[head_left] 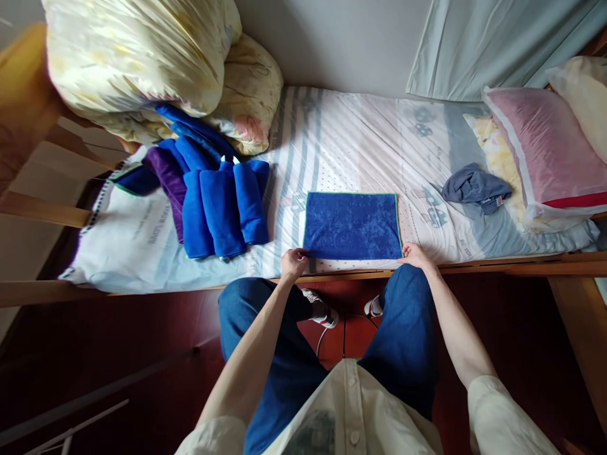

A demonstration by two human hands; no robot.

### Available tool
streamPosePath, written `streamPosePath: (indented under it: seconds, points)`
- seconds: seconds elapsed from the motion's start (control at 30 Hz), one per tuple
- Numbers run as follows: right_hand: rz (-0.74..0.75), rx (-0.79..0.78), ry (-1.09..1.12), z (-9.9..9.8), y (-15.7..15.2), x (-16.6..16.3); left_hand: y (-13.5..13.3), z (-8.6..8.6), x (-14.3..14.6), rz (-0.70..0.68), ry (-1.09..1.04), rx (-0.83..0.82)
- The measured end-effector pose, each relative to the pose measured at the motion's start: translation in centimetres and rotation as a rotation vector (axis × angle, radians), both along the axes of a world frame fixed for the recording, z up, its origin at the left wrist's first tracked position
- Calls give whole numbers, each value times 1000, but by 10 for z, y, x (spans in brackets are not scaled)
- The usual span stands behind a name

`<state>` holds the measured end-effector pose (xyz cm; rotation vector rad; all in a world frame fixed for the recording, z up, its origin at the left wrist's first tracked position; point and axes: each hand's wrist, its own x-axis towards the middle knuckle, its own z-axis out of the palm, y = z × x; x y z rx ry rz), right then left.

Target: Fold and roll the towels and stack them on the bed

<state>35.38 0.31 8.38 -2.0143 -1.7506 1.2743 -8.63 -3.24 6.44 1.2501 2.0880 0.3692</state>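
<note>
A blue towel [351, 225] lies flat as a rectangle on the bed sheet [360, 145], close to the bed's front edge. My left hand [293, 262] pinches the towel's near left corner with curled fingers. My right hand [415, 255] rests closed on the near right corner. To the left, several rolled blue towels [222, 208] lie side by side, with a purple cloth [167, 177] beside them.
A yellow floral quilt [156, 63] is heaped at the bed's left end. A pink pillow [545, 148] and a crumpled grey-blue garment [475, 188] lie at the right. The wooden bed rail [521, 265] runs along the front. My knees are under the edge.
</note>
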Motion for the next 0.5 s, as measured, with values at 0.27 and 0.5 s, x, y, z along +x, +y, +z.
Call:
streamPosePath:
  seconds: [0.27, 0.5]
  points:
    - [404, 271, -249, -7, 10, -21, 14, -17, 2, 162, -32, 206]
    - [153, 277, 5, -25, 19, -12, 24, -19, 6, 250, -150, 179]
